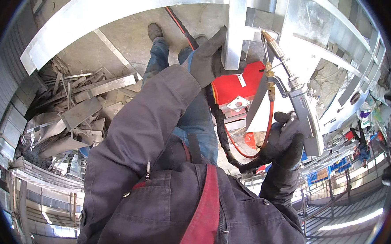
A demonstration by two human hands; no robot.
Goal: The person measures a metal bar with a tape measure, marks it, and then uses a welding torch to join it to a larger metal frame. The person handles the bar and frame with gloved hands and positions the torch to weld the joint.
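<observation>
My left hand [207,58], in a dark glove, grips the lower end of a silvery rectangular metal tube [233,35]; the thumb lies along one side and fingertips show past the other. The tube stands against a large curved metal frame [122,1]. In my right hand [287,140], also gloved, is a grey handheld welding gun [305,112] with a brass-coloured nozzle and a thin wire guide alongside. The nozzle points up and left, with its tip beside the frame and apart from my left hand. An orange-red hose [270,121] runs from the gun's fitting.
Metal offcuts [81,111] lie heaped on the floor at left. A black-wrapped cable [221,132] passes beside my leg, near a red panel [232,86]. More metal framing [340,59] extends at right. Far right, another person [363,150] appears small.
</observation>
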